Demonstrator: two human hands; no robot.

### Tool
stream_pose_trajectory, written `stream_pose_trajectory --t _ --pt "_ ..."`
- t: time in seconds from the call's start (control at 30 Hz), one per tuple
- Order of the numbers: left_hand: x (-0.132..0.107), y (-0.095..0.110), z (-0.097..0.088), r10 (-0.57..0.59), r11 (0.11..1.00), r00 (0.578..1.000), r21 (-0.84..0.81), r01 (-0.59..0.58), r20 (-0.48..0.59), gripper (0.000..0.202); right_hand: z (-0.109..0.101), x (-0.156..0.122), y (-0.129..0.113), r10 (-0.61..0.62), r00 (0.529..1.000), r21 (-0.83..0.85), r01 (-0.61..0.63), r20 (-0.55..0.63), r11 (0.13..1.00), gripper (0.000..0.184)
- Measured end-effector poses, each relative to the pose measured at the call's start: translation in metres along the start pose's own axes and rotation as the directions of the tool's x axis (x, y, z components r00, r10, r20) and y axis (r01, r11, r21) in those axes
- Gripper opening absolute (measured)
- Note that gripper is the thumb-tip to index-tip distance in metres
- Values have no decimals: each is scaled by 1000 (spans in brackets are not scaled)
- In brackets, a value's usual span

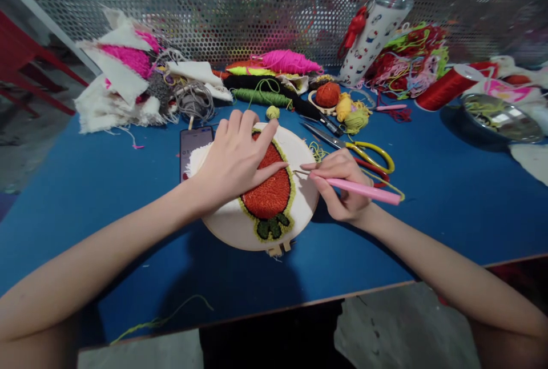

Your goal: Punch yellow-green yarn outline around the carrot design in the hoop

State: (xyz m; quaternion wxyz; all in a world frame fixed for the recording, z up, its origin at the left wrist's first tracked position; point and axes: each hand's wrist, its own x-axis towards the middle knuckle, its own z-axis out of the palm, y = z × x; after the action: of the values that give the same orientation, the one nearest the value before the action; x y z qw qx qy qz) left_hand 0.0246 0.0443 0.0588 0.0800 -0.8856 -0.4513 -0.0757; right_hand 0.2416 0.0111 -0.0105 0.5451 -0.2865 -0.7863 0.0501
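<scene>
A round embroidery hoop (226, 232) stretches white cloth at the middle of the table. On the cloth is a looped-yarn carrot or strawberry shape (268, 192), orange-red with dark green leaves and a yellow-green border. My left hand (237, 155) lies spread across the hoop's upper left, its thumb over the orange patch and part of the design hidden below it. In my right hand (342, 180) is a pink punch needle (363, 189), its thin metal tip at the design's right border. Yellow-green yarn trails from the handle's back end.
Yellow-and-red-handled scissors (368, 155) lie just beyond my right hand. Left of the hoop is a phone (194, 146), partly covered. Yarn skeins (291, 62), cloth scraps (124, 77), a tumbler (372, 35), a red thread spool (447, 88) and a metal bowl (500, 117) line the back.
</scene>
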Motion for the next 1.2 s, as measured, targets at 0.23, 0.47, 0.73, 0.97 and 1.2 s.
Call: stream_pose_trajectory --t 0.23,0.47,0.73,0.97,1.2 --pt "1 2 -3 -17 1000 1000 -10 18 24 64 1 -1 2 6 1000 62 -7 14 998 29" --pt "-1 3 -4 -12 999 1000 38 12 19 63 3 2 -1 -29 999 -17 29 23 999 28" --pt "-5 8 -9 -20 999 1000 44 19 10 64 19 2 1 -107 982 -211 139 154 968 19" --pt "-1 2 2 -5 999 997 34 3 72 62 12 -2 4 104 993 74 -109 60 991 19" --pt "-2 3 1 -4 1000 998 30 2 58 62 10 -8 10 157 987 236 -144 -35 961 16"
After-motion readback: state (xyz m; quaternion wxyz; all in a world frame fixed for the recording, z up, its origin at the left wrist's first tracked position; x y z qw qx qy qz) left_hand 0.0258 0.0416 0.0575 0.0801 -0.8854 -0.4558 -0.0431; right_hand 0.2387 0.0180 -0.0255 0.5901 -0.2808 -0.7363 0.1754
